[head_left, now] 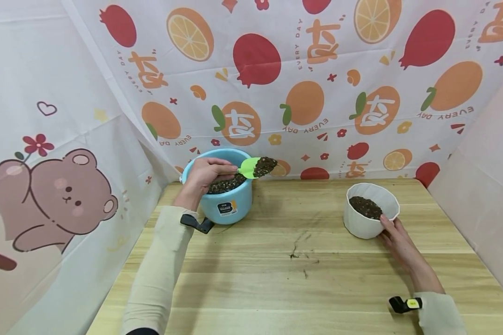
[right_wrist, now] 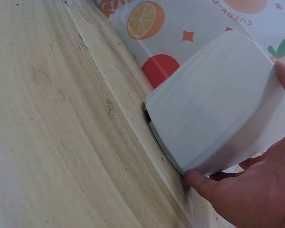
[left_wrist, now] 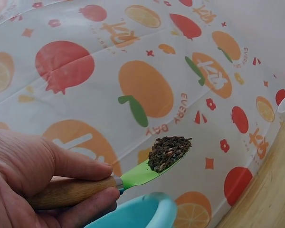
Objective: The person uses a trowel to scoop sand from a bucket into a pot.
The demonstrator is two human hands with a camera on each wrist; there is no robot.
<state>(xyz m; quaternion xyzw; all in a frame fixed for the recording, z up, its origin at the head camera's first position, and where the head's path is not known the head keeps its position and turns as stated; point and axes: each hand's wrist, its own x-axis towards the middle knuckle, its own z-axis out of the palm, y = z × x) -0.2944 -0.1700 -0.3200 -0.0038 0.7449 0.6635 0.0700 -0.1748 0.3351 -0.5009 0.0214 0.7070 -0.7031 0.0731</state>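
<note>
My left hand grips a small garden trowel by its wooden handle. The trowel's green blade carries a heap of dark soil just above the right rim of a light blue bucket. More dark soil lies inside that bucket. At the right side of the table, my right hand holds a white faceted flower pot, thumb at the rim and fingers low on its side. Dark soil sits inside the pot; the right wrist view shows only its outer wall.
Both stand on a wood-grain table, with soil crumbs scattered between bucket and pot. A fruit-print cloth hangs right behind the table. Pale cloths hang at the left, with a printed bear, and at the right.
</note>
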